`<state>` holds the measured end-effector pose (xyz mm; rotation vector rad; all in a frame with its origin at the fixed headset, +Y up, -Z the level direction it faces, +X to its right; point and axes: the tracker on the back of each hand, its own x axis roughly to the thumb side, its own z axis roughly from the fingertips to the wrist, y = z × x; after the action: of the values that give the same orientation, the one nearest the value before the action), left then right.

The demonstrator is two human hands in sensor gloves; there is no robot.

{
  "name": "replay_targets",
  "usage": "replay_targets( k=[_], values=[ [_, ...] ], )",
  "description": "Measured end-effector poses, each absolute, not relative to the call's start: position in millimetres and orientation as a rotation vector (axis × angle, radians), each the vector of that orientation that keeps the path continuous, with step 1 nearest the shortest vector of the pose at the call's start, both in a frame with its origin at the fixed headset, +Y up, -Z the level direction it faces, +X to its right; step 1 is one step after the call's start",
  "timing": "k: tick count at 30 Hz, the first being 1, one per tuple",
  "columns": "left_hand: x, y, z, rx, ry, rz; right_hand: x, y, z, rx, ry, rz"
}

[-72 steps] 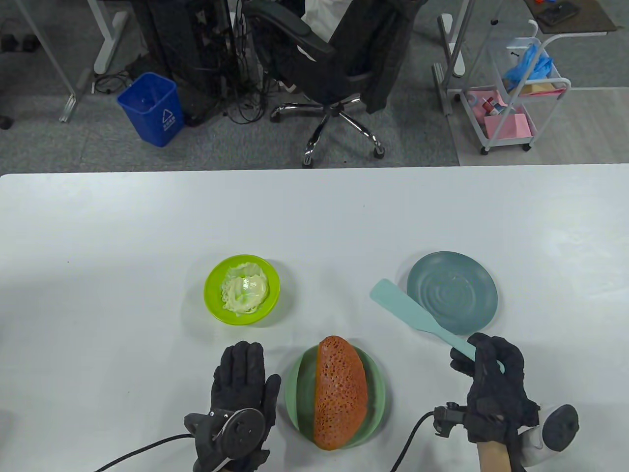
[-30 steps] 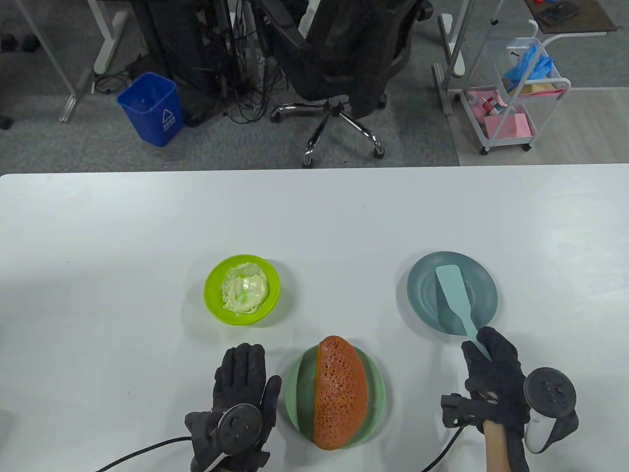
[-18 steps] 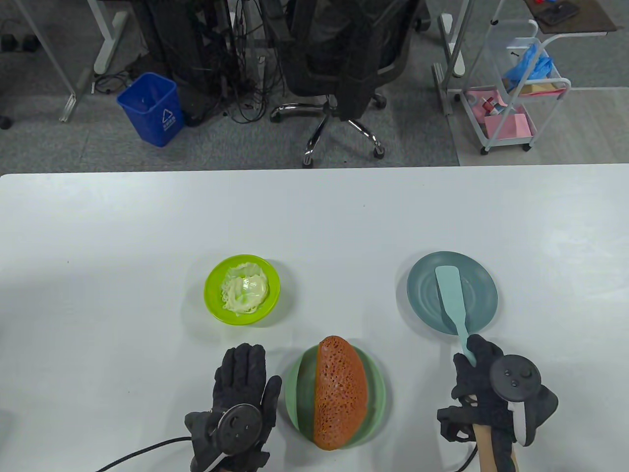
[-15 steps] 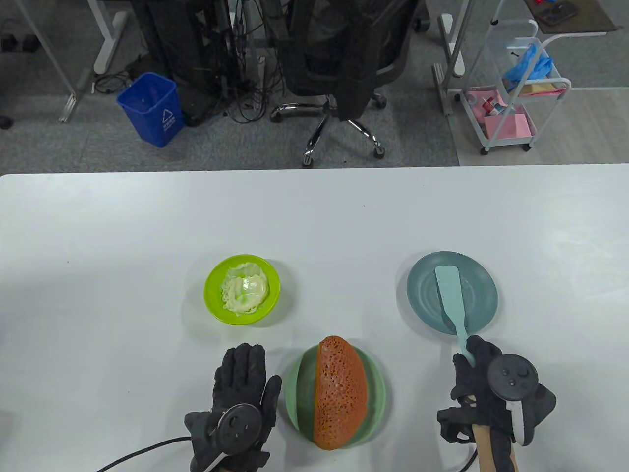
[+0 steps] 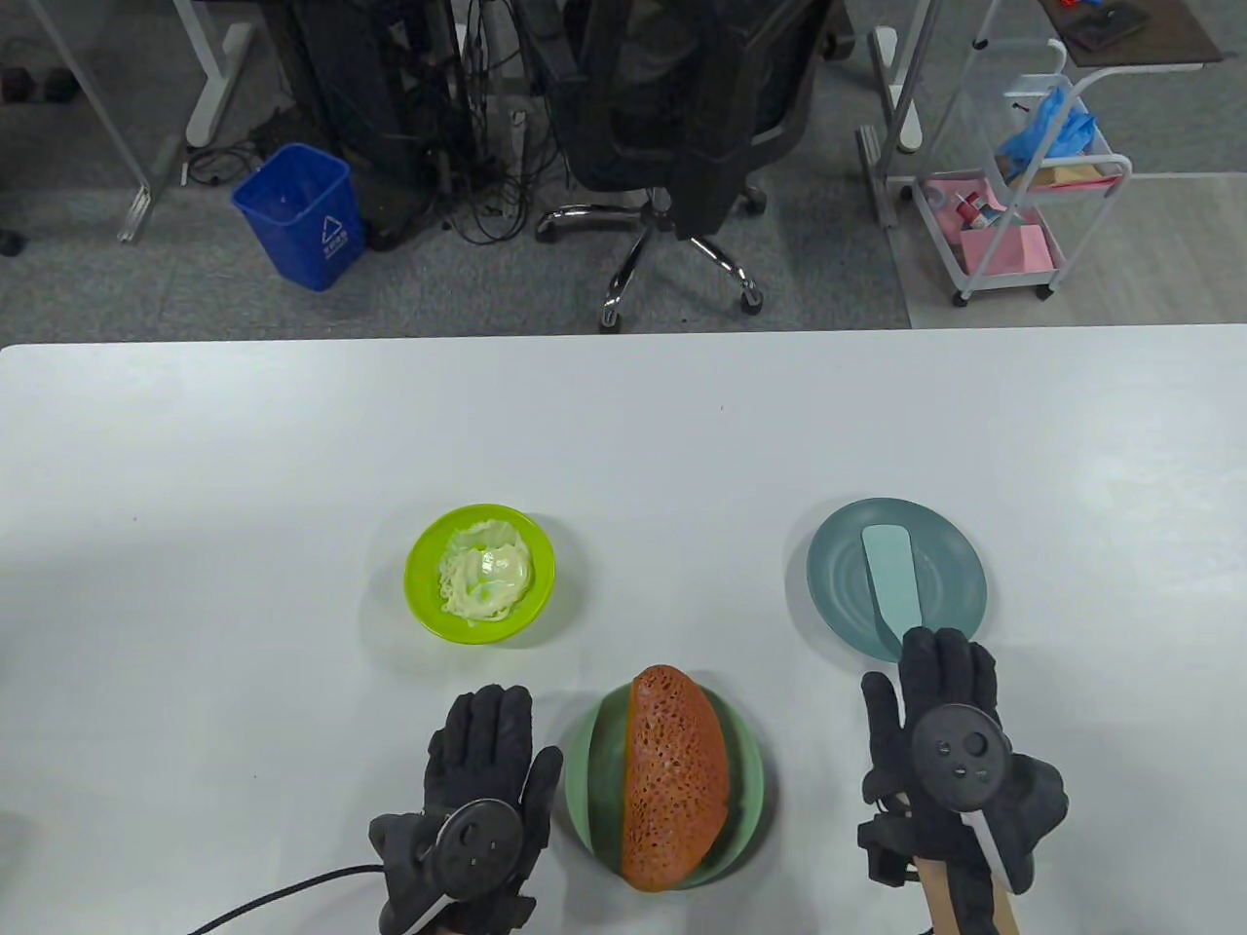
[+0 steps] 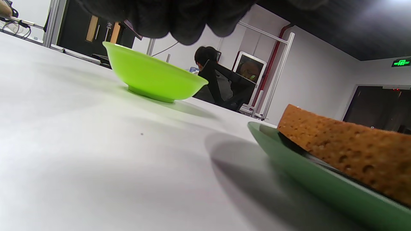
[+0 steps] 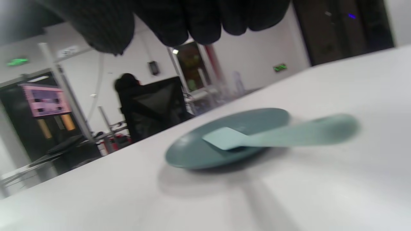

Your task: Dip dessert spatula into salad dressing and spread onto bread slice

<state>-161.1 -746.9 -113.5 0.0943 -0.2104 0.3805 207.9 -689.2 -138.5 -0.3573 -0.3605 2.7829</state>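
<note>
The pale teal dessert spatula [image 5: 894, 577] lies with its blade on the grey-blue plate [image 5: 840, 555] at the right; its handle sticks out toward me. My right hand [image 5: 937, 696] is spread flat, palm down, over the handle end and holds nothing. In the right wrist view the spatula [image 7: 282, 134] rests free on the plate [image 7: 192, 154], with the fingers [image 7: 199, 22] above it. The lime bowl [image 5: 421, 584] of pale salad dressing [image 5: 487, 575] stands at centre left. The bread slice [image 5: 675, 774] lies on a green plate [image 5: 587, 769]. My left hand [image 5: 482, 750] rests flat on the table beside it.
The left wrist view shows the lime bowl [image 6: 154, 77] ahead and the bread [image 6: 346, 144] on its green plate [image 6: 321, 186] to the right. Beyond the table's far edge stand an office chair [image 5: 682, 127], a blue bin [image 5: 302, 214] and a white cart [image 5: 1033, 195].
My right hand carried the spatula from above the table onto the grey-blue plate, laid it down, let go and opened flat over the handle. The left hand barely moved.
</note>
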Motion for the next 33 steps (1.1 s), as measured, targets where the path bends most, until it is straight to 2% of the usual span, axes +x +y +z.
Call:
replay_targets(
  k=[3, 8, 13, 18, 33],
  values=[
    [-161.0, -746.9, -113.8, 0.094, -0.221, 0.385, 181.6, -695.7, -136.8, -0.213, -0.406, 2.86],
    [-159.4, -748.4, -112.7, 0.086, -0.229, 0.363, 141.5, -711.9, -131.0, -0.023, -0.365, 2.875],
    [-158.4, -749.0, -113.1, 0.084, -0.253, 0.365, 129.6, -722.0, -121.2, 0.057, -0.424, 2.84],
    [-157.3, -749.9, -113.5, 0.084, -0.253, 0.356, 134.4, -732.5, -113.1, 0.053, -0.424, 2.836],
    [-158.7, -753.8, -112.9, 0.057, -0.227, 0.335, 153.7, -744.8, -120.1, -0.074, -0.325, 2.784]
  ],
)
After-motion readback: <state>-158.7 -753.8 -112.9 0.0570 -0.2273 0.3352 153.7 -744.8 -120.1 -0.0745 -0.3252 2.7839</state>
